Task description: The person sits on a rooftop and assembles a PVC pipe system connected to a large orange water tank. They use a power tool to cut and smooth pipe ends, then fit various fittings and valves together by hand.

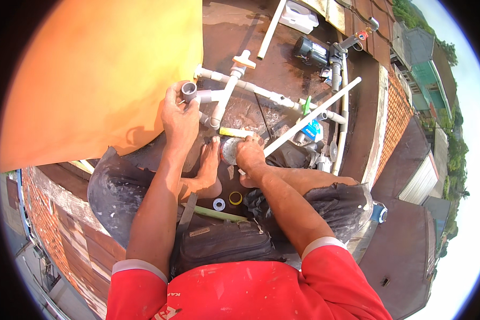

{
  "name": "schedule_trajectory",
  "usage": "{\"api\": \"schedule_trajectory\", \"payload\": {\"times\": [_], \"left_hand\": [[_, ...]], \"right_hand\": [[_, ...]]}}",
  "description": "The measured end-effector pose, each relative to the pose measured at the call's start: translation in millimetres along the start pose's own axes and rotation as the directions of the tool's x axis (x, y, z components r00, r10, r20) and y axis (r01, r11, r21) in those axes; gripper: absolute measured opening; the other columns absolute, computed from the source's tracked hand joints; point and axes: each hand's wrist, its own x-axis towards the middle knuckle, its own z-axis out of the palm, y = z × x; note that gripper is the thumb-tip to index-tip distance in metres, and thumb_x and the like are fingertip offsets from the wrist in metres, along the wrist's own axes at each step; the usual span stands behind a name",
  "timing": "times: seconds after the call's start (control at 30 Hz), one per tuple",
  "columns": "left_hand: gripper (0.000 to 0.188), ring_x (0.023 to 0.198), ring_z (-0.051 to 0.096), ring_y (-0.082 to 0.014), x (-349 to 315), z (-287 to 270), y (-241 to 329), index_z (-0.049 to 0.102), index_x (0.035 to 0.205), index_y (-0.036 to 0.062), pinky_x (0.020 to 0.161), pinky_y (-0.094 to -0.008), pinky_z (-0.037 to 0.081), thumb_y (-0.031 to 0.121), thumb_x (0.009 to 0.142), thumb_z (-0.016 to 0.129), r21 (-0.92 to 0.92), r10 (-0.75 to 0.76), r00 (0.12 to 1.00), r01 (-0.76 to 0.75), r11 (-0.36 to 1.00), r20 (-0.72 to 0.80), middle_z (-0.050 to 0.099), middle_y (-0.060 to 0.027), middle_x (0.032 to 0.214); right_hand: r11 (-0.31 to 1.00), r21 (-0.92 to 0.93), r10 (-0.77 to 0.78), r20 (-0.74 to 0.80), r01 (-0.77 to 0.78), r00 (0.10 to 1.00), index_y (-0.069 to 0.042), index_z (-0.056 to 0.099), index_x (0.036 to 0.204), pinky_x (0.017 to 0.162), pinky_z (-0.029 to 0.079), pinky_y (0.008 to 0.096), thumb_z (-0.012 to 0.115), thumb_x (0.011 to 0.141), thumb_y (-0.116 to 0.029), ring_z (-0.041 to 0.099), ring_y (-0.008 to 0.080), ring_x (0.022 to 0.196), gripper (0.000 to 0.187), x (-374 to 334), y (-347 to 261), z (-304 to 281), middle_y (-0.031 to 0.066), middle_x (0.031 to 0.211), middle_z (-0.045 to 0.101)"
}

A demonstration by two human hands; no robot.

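My left hand [179, 114] grips a grey plastic pipe elbow [189, 92], its round mouth facing up. The elbow sits against the end of a short pale pipe stub [210, 96] that branches off the white pipework [225, 100]. Lower and to the right, my right hand [250, 153] is closed beside a round grey disc-shaped thing [229, 151], perhaps a tin lid. A yellow-green stick [236, 132] reaches up to its fingertips. What those fingers hold is hidden. My bare foot [207, 168] rests between the hands.
A large orange tank [106, 74] fills the left. Valves with a cream handle [244, 60] and a green handle [307, 105] sit on the pipes. A loose white pipe [314, 116] slants across. Beyond are a pump [312, 52], a black bag [224, 242] nearby, tape rolls [235, 198] and the roof edge [376, 125].
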Motion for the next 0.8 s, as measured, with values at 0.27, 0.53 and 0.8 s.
{"api": "schedule_trajectory", "payload": {"times": [0.27, 0.53, 0.8], "left_hand": [[0.042, 0.119, 0.067, -0.0159, 4, -7, -9, 0.057, 0.140, -0.0048, 0.102, -0.0309, 0.056, -0.013, 0.099, 0.062, -0.036, 0.054, 0.998, -0.053, 0.998, 0.022, 0.066, -0.0109, 0.129], [0.043, 0.121, 0.064, -0.0161, 3, 0, 1, 0.055, 0.143, -0.0047, 0.106, -0.0309, 0.052, -0.011, 0.101, 0.064, -0.169, 0.070, 0.996, -0.059, 0.984, 0.062, 0.064, -0.0107, 0.130], [0.046, 0.130, 0.064, -0.0205, 2, 4, 17, 0.055, 0.146, -0.0044, 0.113, -0.0347, 0.050, -0.005, 0.102, 0.069, -0.028, -0.048, 0.999, 0.049, 0.998, 0.023, 0.064, -0.0193, 0.143]], "right_hand": [[1.000, -0.014, 0.025, 0.151, -0.024, 0.988, 0.001, 0.079, 0.125, 0.105, 0.060, 0.0456, 0.071, 0.094, -0.013, 0.074, 0.0378, 0.125, 0.036, 6, -16, -48, 0.0250, 0.132, 0.074], [0.996, 0.035, -0.092, 0.440, 0.085, 0.893, 0.009, 0.079, 0.106, 0.077, 0.065, 0.0428, 0.080, 0.089, -0.022, 0.082, 0.0311, 0.086, 0.035, 36, 81, -122, 0.0239, 0.096, 0.081], [0.639, 0.747, 0.069, 0.181, -0.183, 0.981, 0.017, 0.068, 0.123, 0.076, 0.069, 0.0358, 0.083, 0.092, -0.011, 0.080, 0.0249, 0.092, 0.044, -34, 228, -196, 0.0229, 0.104, 0.078]]}}
